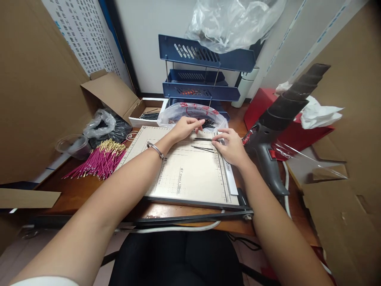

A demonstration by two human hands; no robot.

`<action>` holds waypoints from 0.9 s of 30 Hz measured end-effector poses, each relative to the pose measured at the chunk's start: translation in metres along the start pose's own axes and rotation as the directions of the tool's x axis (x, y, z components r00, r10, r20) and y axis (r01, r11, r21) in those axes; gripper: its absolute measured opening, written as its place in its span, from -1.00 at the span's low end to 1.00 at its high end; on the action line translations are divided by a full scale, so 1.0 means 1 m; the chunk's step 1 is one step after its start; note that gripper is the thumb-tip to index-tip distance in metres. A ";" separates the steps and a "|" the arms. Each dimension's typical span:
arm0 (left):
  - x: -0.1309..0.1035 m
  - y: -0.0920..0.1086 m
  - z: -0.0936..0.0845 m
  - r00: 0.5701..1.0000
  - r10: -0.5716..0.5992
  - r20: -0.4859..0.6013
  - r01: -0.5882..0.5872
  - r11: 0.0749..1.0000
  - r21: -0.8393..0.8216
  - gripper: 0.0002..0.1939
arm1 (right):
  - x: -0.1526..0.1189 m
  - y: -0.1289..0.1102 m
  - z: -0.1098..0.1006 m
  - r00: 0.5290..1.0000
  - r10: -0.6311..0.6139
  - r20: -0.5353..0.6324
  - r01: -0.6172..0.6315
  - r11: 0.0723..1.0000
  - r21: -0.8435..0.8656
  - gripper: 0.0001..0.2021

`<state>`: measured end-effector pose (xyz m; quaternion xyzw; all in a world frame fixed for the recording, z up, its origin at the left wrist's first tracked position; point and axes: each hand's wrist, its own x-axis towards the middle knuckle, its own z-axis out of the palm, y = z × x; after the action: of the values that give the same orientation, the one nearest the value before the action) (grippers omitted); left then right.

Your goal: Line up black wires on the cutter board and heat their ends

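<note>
My right hand [228,146] pinches the end of thin black tubes [202,139] above the right edge of a cream paper-cutter board [190,171]. Just below them, more thin black strips [204,148] lie loose on the board. My left hand [187,129] is over the board's far edge, with its fingers loosely bent and apart and nothing visible in them. Right behind it sits a clear plastic bag [169,113] with red print, holding dark thin pieces. The cutter's long black arm [190,218] is swung out along the near edge.
Magenta sticks with gold tips [98,161] are piled at left, beside a clear cup [73,146]. An open carton [110,91] and a blue rack [205,57] stand behind. A heat gun [269,143] stands upright at right, before a red tissue box [258,101].
</note>
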<state>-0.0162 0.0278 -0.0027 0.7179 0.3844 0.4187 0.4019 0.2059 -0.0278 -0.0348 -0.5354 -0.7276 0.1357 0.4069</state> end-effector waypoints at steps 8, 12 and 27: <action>0.002 -0.003 0.000 1.000 0.023 -0.007 -0.023 1.000 -0.008 -0.51 | 0.001 0.004 0.002 1.000 -0.001 -0.017 0.001 1.000 -0.003 -0.92; 0.001 -0.003 -0.001 1.000 0.008 0.001 -0.008 1.000 -0.003 -0.52 | 0.001 0.006 0.004 0.999 0.035 0.008 -0.035 0.999 -0.019 -0.93; -0.006 -0.002 -0.003 1.000 0.015 0.024 -0.014 0.999 -0.032 -0.60 | -0.001 -0.010 0.000 0.990 -0.034 -0.140 0.038 0.999 0.026 -0.89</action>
<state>-0.0212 0.0240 -0.0054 0.7192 0.3677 0.4189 0.4148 0.1990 -0.0325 -0.0287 -0.5246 -0.7049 0.1009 0.4666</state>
